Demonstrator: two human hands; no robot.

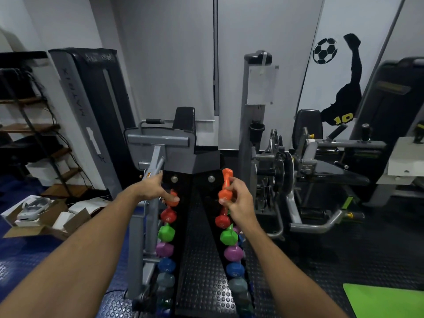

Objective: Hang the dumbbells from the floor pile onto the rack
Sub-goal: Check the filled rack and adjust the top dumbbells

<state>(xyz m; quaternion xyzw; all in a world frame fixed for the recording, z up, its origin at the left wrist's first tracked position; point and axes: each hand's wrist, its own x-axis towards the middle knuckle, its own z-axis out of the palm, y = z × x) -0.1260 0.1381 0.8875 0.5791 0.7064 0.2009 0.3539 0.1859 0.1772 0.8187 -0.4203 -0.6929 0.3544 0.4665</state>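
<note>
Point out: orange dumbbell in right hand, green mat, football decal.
orange dumbbell [226, 182], head view, on its handle
green mat [387, 299], head view, mat's middle
football decal [324, 51], head view, ball's centre

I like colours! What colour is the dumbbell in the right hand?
Orange dumbbell, seen in the head view.

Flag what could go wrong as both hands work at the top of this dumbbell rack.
1. The right hand pinches the orange dumbbell upright in its fingers; it could slip onto the red dumbbell below.
2. The left hand presses another orange dumbbell at the rack's edge; fingers could get pinched.
</note>
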